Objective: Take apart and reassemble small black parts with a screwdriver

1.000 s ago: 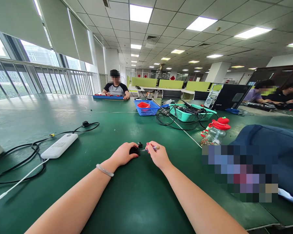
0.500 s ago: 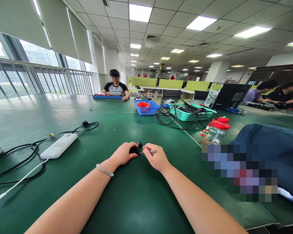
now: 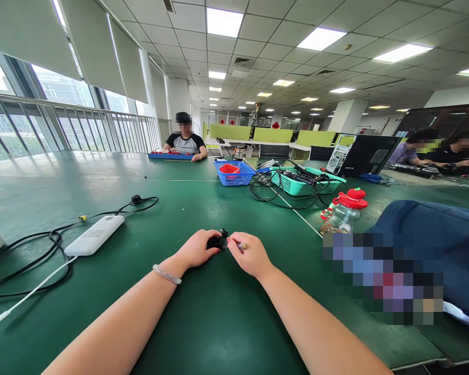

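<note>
Near the middle of the green table, my left hand (image 3: 198, 247) is closed around a small black part (image 3: 218, 241) and keeps it at the tabletop. Its exact kind cannot be made out, as fingers cover much of it. My right hand (image 3: 250, 253) pinches a slim pen-like tool (image 3: 242, 246) with a gold-coloured end. The tool's other end points left at the black part; whether it touches is too small to tell. A tiny black piece (image 3: 223, 232) stands at the far side of the part.
A white power adapter (image 3: 95, 235) with black cables lies left. Ahead are a blue basket (image 3: 234, 178) and a green basket (image 3: 293, 185) of cables. A red-lidded bottle (image 3: 346, 211) and dark blue bag (image 3: 433, 245) stand right. A person (image 3: 185, 143) sits across the table.
My right hand and the tool have shifted very slightly left, closer to the black part. My left hand has hardly moved and keeps its hold.
</note>
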### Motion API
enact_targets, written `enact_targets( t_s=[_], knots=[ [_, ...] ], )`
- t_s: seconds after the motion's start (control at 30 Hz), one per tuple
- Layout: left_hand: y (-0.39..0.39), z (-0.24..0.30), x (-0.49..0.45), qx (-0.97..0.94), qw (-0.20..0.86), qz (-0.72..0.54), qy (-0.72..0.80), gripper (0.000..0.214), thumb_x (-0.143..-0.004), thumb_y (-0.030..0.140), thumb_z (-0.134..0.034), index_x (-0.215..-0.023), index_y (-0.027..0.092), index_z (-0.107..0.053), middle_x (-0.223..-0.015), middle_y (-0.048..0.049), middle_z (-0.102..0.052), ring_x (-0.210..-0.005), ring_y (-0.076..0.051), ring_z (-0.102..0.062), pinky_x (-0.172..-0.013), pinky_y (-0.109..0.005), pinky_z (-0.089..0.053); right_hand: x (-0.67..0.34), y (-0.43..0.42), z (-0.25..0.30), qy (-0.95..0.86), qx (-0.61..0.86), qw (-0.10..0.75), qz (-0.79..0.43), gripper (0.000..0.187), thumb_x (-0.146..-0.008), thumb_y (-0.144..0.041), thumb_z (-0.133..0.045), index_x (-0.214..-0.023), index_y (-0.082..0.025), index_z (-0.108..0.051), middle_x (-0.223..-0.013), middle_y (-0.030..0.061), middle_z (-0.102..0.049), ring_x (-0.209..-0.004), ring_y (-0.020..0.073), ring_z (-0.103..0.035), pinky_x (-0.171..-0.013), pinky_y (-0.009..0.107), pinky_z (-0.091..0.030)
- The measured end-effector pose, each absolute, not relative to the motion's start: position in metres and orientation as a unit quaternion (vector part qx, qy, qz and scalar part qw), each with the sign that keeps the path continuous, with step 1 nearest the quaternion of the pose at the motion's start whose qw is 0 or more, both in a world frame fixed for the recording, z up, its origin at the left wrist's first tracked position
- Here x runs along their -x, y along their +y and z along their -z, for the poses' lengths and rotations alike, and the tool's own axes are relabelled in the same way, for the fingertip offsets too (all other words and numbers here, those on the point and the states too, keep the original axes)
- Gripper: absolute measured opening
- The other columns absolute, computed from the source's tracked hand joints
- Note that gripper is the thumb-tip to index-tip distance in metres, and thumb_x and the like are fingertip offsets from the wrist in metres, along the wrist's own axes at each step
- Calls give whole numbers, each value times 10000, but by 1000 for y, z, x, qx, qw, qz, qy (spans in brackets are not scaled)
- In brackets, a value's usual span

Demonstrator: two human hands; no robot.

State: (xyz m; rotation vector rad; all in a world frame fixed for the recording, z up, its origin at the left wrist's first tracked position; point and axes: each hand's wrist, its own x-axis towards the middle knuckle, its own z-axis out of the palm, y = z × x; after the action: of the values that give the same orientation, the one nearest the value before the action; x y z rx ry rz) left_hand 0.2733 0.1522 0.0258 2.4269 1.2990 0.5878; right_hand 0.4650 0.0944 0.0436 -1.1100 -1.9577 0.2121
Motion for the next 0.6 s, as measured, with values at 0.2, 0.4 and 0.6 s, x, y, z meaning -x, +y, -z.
enact_targets(
  t_s=[0.2,0.4,0.6],
  knots=[
    [150,-26,-274,-849,157,-207,460,458,-790,287,-607,-1246,256,-578,-1196,-75,-661,-1126,-262,-597,-993,-400,-473,-464,93,-43,-789,428,435,-65,319,-915,-303,-402,-622,-214,-489,-593,-10,-531,-554,123,-465,-557,234,-336],
    [152,-28,-274,-864,165,-195,434,452,-797,280,-592,-1247,246,-587,-1230,-65,-666,-1114,-255,-602,-1002,-398,-457,-456,89,-41,-837,389,380,-63,214,-893,-257,-459,-719,-217,-578,-719,15,-630,-648,135,-554,-639,235,-388],
    [154,-27,-273,-866,162,-201,428,437,-807,320,-606,-1239,255,-589,-1221,-55,-674,-1107,-256,-602,-992,-398,-456,-456,90,-41,-817,414,387,-105,212,-890,-246,-452,-728,-226,-587,-737,8,-631,-667,139,-557,-632,239,-397]
  ],
)
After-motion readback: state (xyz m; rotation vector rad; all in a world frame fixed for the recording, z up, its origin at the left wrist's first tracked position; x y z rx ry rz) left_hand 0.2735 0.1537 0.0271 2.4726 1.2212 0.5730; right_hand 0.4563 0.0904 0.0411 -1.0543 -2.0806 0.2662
